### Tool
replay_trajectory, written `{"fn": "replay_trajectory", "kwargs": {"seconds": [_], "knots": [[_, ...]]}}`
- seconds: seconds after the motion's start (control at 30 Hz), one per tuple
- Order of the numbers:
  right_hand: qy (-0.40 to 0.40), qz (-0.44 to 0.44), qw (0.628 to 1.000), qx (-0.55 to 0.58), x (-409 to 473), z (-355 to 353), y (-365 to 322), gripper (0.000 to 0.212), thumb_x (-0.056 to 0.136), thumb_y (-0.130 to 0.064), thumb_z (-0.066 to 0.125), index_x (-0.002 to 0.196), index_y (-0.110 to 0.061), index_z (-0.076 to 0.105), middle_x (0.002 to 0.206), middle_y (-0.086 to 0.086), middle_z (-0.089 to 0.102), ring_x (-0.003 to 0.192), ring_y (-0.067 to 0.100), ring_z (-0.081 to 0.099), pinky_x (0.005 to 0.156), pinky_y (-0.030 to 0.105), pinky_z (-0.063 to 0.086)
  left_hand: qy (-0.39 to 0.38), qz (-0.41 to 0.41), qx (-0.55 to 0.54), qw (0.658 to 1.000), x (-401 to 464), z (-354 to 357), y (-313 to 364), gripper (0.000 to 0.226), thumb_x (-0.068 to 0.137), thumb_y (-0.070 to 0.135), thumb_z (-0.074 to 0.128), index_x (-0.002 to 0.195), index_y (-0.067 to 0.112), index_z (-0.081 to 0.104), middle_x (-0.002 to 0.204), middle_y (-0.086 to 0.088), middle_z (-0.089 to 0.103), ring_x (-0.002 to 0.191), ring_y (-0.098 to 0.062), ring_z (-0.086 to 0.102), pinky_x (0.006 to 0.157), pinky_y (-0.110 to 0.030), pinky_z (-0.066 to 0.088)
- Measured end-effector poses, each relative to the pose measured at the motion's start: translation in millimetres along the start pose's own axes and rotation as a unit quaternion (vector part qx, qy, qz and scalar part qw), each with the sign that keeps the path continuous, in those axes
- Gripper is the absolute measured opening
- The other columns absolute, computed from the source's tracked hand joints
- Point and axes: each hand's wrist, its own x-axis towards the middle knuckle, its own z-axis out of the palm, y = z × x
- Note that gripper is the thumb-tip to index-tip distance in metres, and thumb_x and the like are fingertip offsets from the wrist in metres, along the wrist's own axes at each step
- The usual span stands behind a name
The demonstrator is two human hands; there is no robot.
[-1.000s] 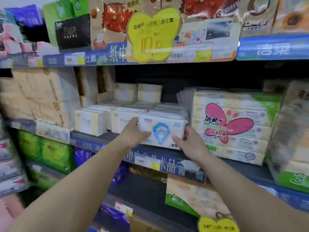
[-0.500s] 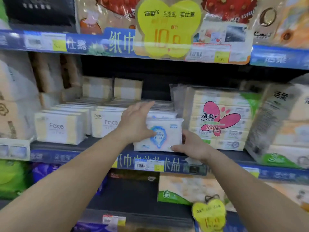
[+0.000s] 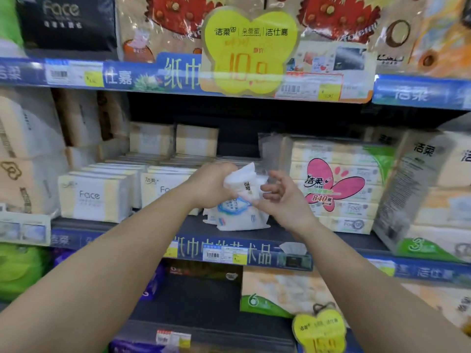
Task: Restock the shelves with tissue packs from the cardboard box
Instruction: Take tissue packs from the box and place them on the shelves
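Observation:
My left hand (image 3: 210,186) grips a white tissue pack (image 3: 243,183) and holds it tilted on end above the middle shelf (image 3: 300,231). Just right of that pack is my right hand (image 3: 279,197), its fingers loosely curled and spread, fingertips at the pack's right edge without a clear grip. Under both hands a second white pack with a blue emblem (image 3: 239,217) lies flat on the shelf's front. The cardboard box is not in view.
White and yellow "Face" packs (image 3: 93,197) fill the shelf to the left. A bundle with a pink butterfly label (image 3: 336,184) stands close on the right. A yellow price tag (image 3: 248,50) hangs from the shelf above. More stock sits on the lower shelves.
Both hands held the blue-emblem pack at the shelf front before. Now my left hand has lifted and tilted a white pack, and my right hand has let go and opened.

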Motion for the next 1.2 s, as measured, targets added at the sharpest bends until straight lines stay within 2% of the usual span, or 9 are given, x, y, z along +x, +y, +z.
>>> {"fn": "replay_trajectory", "kwargs": {"seconds": [0.13,0.2,0.27,0.33,0.47,0.6,0.77,0.93,1.2], "knots": [[-0.054,0.075,0.991,-0.096,-6.3,8.7,25.1,0.060,0.077,-0.021,0.079,0.130,-0.020,0.049,0.118,0.002,0.062,0.104,0.016,0.060,0.095,0.034,0.049,0.021,-0.107,-0.256,0.961,-17.1,4.0,-28.5,0.030,0.082,0.020,0.075,0.107,0.022,0.058,0.101,0.002,0.068,0.088,-0.013,0.066,0.072,-0.029,0.054],[-0.011,0.061,0.997,-0.055,-6.0,10.5,28.4,0.048,0.080,-0.014,0.077,0.122,-0.020,0.056,0.110,0.002,0.066,0.095,0.013,0.063,0.086,0.030,0.053,0.020,-0.161,-0.398,0.903,-26.9,13.4,-37.7,0.029,0.083,0.015,0.075,0.105,0.024,0.058,0.104,0.000,0.071,0.091,-0.016,0.069,0.080,-0.036,0.057],[0.052,0.053,0.997,0.013,-6.1,11.1,26.5,0.038,0.083,-0.007,0.072,0.116,-0.018,0.057,0.096,0.000,0.067,0.078,0.005,0.064,0.070,0.021,0.053,0.012,-0.196,-0.467,0.862,-36.4,28.9,-41.5,0.027,0.084,0.012,0.073,0.103,0.022,0.058,0.105,0.002,0.070,0.088,-0.010,0.068,0.075,-0.027,0.057],[0.106,0.051,0.992,0.037,-7.0,11.7,28.3,0.034,0.085,-0.004,0.068,0.116,-0.014,0.058,0.091,0.001,0.067,0.074,0.004,0.064,0.067,0.021,0.053,0.025,-0.225,-0.407,0.885,-38.2,49.4,-46.4,0.031,0.082,0.018,0.075,0.108,0.020,0.057,0.108,0.002,0.068,0.090,-0.009,0.065,0.073,-0.024,0.054],[0.113,0.090,0.982,-0.119,-7.5,13.1,33.0,0.038,0.084,-0.014,0.067,0.121,-0.013,0.059,0.103,-0.002,0.066,0.091,0.016,0.060,0.078,0.029,0.047,0.058,-0.267,-0.240,0.932,-27.0,66.8,-52.8,0.065,0.071,0.038,0.081,0.120,0.010,0.050,0.120,-0.007,0.059,0.105,-0.024,0.059,0.090,-0.042,0.052],[0.031,0.144,0.966,-0.213,-0.6,17.7,28.4,0.050,0.080,-0.024,0.073,0.124,-0.014,0.054,0.115,0.005,0.065,0.102,0.025,0.062,0.082,0.035,0.051,0.026,-0.251,-0.250,0.935,-20.5,67.9,-53.3,0.089,0.076,0.034,0.079,0.144,0.010,0.028,0.139,-0.009,0.049,0.124,-0.027,0.050,0.102,-0.040,0.044],[0.032,0.092,0.963,-0.252,0.7,28.0,23.4,0.042,0.086,-0.020,0.066,0.126,-0.017,0.052,0.122,0.005,0.064,0.110,0.027,0.059,0.083,0.027,0.043,0.020,-0.218,-0.270,0.938,-20.6,65.7,-48.8,0.092,0.086,0.024,0.071,0.153,0.020,0.009,0.148,0.001,0.040,0.132,-0.019,0.041,0.101,-0.025,0.033],[0.021,0.104,0.964,-0.243,-3.0,28.4,25.8,0.048,0.089,-0.020,0.061,0.134,-0.020,0.045,0.129,0.003,0.060,0.117,0.026,0.055,0.088,0.029,0.041,-0.054,-0.215,-0.286,0.932,-25.0,56.6,-46.5,0.064,0.081,0.007,0.071,0.137,0.018,0.042,0.130,-0.003,0.058,0.107,-0.015,0.054,0.088,-0.024,0.040],[-0.012,0.108,0.965,-0.238,-0.5,21.7,24.3,0.042,0.096,-0.026,0.053,0.136,-0.016,0.045,0.135,0.005,0.056,0.121,0.026,0.052,0.088,0.025,0.037,-0.119,-0.236,-0.249,0.932,-19.4,56.5,-47.4,0.053,0.082,0.019,0.072,0.131,0.019,0.052,0.127,-0.001,0.061,0.111,-0.017,0.056,0.096,-0.031,0.043]]}}
